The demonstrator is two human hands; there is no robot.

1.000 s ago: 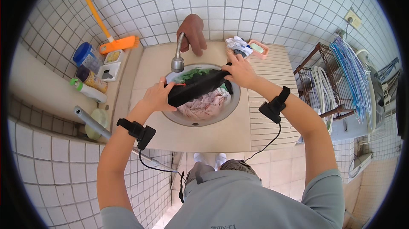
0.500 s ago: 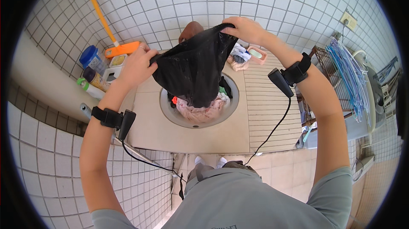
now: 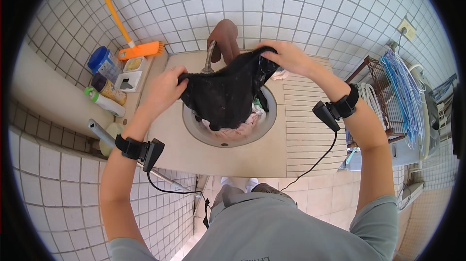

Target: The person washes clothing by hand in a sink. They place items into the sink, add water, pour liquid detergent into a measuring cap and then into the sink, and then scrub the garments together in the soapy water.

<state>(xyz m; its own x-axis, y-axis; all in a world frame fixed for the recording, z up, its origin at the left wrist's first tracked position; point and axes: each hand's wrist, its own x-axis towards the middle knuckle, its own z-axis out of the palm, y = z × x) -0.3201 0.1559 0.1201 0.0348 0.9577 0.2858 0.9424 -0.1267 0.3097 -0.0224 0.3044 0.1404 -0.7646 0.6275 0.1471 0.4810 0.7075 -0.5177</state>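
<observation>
My left hand and my right hand hold a dark, damp-looking black garment stretched between them by its upper edge. Fingers and thumbs on both sides pinch the fabric at its corners. The cloth sags in the middle, above a round sink basin, and covers much of it; its exact kind is unclear. Under its lower edge lie wet pale pink clothes, with a bit of green and white fabric beside them on the right.
Behind the garment stand a metal faucet hose and a brown rounded object. Bottles and an orange brush line the left ledge. A ribbed washboard surface adjoins the basin; hangers hang from a rack at right.
Both hands have come down and closer to me with the black garment. Its raised right corner has dropped, and the faucet hose behind it now shows.
</observation>
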